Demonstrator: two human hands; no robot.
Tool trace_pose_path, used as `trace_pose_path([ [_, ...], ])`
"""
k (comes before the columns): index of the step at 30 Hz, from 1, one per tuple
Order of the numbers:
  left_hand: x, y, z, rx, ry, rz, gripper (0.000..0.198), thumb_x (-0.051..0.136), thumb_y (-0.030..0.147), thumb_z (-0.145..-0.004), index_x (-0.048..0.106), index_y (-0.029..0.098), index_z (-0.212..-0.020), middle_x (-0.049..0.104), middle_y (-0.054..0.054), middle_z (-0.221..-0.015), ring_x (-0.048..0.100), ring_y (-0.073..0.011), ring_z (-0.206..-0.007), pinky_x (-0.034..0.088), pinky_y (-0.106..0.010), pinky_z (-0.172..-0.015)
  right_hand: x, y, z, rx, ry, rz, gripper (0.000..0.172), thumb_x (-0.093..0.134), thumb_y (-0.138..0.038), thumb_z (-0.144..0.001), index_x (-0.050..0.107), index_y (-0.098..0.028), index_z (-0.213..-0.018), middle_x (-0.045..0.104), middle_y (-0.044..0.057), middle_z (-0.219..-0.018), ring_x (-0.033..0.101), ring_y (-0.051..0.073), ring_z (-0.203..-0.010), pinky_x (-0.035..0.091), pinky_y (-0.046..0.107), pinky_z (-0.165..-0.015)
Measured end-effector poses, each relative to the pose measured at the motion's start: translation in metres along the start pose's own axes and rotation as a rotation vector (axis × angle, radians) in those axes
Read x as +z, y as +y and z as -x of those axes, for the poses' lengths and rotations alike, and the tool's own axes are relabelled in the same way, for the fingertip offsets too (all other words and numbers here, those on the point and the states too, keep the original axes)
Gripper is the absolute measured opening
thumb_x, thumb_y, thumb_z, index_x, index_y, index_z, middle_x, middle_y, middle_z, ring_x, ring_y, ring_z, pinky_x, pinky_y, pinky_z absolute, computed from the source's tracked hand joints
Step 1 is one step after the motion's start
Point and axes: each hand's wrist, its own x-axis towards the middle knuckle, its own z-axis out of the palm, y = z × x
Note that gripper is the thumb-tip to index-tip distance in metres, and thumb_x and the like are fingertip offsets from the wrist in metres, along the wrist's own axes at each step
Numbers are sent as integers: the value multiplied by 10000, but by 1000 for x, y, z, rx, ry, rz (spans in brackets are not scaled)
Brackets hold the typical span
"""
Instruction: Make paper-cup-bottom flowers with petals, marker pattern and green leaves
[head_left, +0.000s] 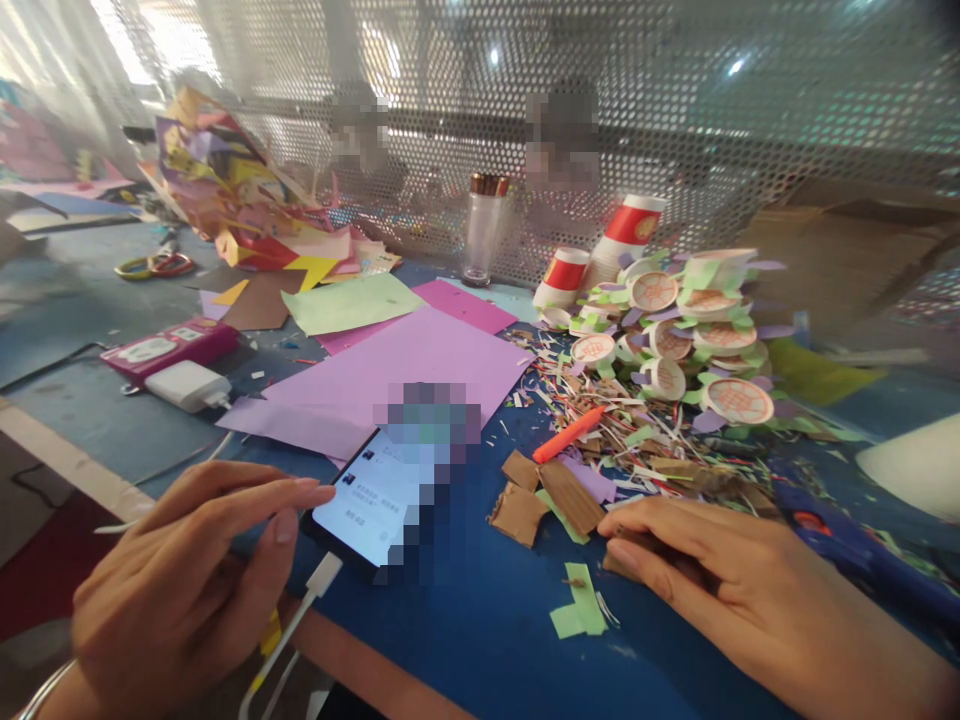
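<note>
A lit smartphone lies on the blue tabletop, part of its screen blurred out. My left hand is over its left edge, index finger stretched out to the screen and thumb apart, holding nothing. A white charging cable runs below the phone, its plug beside the lower edge. My right hand rests on the table at the right, thumb and forefinger closed around a small brown cardboard piece that they partly hide. Other cardboard scraps, green paper strips and an orange pen lie near its fingertips.
Purple paper sheets lie behind the phone. Decorated paper cups are heaped among scraps at the right, beside a blue glue gun. A glass bottle, a white charger, a magenta box and scissors stand or lie farther back.
</note>
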Motion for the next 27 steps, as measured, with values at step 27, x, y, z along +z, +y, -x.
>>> trace_pose_path([
  [27, -6, -11, 10, 188, -140, 144, 485, 600, -36, -782, 688, 226, -1181, 814, -8, -1026, 705, -216, -1066, 611, -366, -764, 1, 2, 2, 32, -22, -2, 234, 522, -406, -1024, 730, -296, -1026, 774, -22, -978, 759, 154, -837, 621, 208, -712],
])
